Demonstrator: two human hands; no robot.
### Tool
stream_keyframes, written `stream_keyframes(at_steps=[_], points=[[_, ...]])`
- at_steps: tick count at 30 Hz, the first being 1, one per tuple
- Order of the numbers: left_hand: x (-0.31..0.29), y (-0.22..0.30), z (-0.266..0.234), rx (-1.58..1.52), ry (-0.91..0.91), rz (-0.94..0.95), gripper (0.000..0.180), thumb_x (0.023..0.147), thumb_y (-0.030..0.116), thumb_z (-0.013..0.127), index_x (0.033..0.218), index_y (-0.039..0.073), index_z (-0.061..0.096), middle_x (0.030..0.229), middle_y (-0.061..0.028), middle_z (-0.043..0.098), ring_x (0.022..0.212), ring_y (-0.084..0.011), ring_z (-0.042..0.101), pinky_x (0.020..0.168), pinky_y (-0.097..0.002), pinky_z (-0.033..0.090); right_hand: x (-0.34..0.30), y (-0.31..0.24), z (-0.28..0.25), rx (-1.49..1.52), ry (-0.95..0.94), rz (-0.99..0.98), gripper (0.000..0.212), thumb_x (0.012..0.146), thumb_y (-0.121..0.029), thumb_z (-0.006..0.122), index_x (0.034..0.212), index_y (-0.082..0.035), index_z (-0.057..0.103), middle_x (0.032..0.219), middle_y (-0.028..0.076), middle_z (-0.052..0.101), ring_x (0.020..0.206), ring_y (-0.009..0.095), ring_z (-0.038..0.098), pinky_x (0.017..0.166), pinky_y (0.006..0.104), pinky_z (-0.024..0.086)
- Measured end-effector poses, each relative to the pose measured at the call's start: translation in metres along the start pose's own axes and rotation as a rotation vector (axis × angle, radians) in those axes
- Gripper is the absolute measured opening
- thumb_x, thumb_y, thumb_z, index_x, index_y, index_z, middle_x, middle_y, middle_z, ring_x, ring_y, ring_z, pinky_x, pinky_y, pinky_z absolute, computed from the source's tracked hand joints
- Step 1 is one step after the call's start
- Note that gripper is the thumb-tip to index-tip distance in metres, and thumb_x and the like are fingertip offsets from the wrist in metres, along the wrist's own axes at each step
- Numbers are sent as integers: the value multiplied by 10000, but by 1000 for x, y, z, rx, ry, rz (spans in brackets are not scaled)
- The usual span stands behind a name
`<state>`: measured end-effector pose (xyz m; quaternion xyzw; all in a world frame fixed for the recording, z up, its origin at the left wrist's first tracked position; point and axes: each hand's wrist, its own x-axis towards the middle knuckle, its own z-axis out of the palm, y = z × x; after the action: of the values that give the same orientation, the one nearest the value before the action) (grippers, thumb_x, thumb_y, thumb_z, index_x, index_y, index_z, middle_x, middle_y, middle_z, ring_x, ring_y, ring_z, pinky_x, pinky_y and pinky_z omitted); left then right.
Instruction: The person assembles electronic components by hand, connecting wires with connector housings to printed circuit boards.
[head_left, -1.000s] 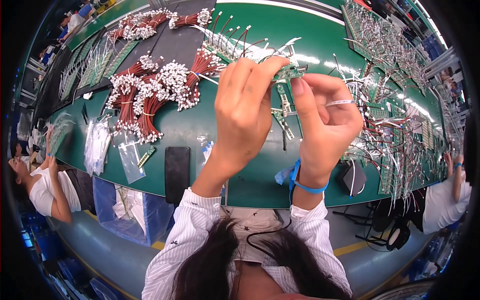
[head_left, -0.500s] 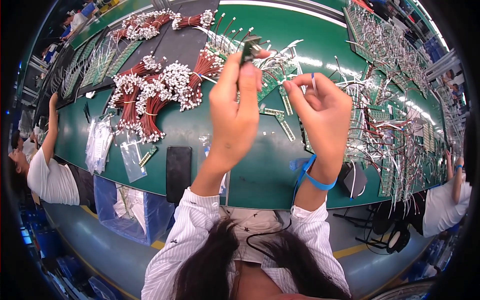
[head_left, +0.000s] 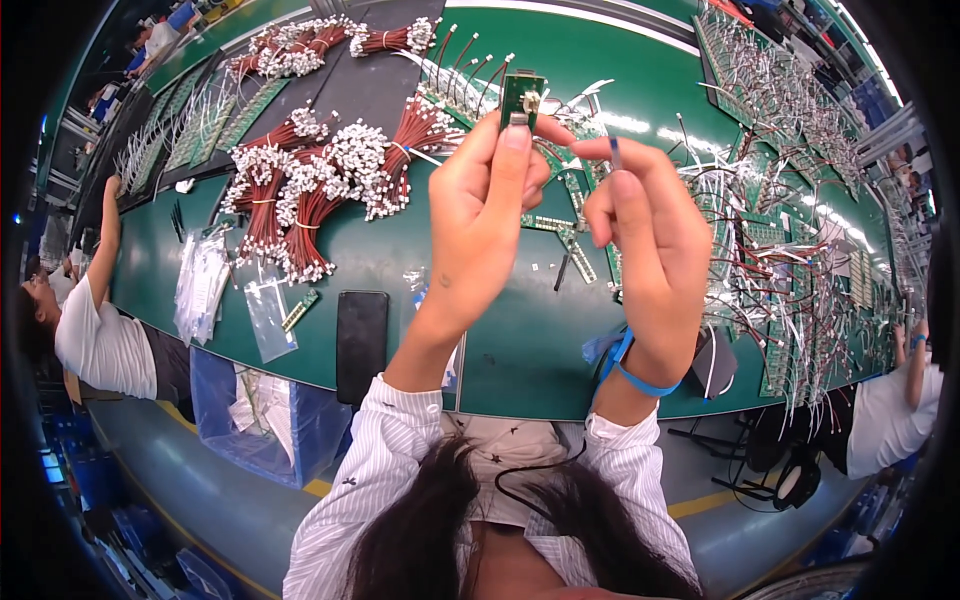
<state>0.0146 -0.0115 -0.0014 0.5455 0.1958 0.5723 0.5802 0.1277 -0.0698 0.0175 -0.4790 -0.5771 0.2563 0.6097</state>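
Upright between my left thumb and fingers is a small green circuit board (head_left: pixel 522 95) with a pale connector and metal parts on its face. My left hand (head_left: pixel 472 225) is closed on its lower end, above the table. Beside it is my right hand (head_left: pixel 655 225), its index finger stretched out to my left fingertip and its thumb apart. The other right fingers are curled, and I see nothing held there. A pale and blue strip (head_left: pixel 615 155) crosses the right index finger. A short dark piece (head_left: pixel 561 272) shows below, between the hands.
Bundles of red-brown wires with white connectors (head_left: pixel 300 190) lie at the left. Wired circuit boards (head_left: pixel 790 270) crowd the right. A black phone-shaped object (head_left: pixel 361 345) and clear plastic bags (head_left: pixel 200 285) are near the front edge. A blue wristband (head_left: pixel 645 378) circles my right wrist. Other people sit on both sides.
My left hand has turned the board so its face shows. My right hand has left the white connector and wires it was pinching, its index finger now stretched toward the left hand.
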Motion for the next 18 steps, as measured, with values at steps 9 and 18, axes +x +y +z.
stream_keyframes(at_steps=[9,18], points=[[0,3,3,-10,-6,-10,319,969,238,349,993,-7,550,653,25,415,597,-36,341,523,-189,296,-3,-5,6,264,42,84,69,902,-63,473,935,-7,452,602,23,550,508,21,425,450,177,305],[-4,-5,8,-14,91,20,336,968,244,334,1075,-9,528,882,-51,547,818,-96,480,730,-236,400,0,-4,18,342,-26,243,95,879,-80,534,836,-1,504,495,32,550,375,12,399,359,168,256]])
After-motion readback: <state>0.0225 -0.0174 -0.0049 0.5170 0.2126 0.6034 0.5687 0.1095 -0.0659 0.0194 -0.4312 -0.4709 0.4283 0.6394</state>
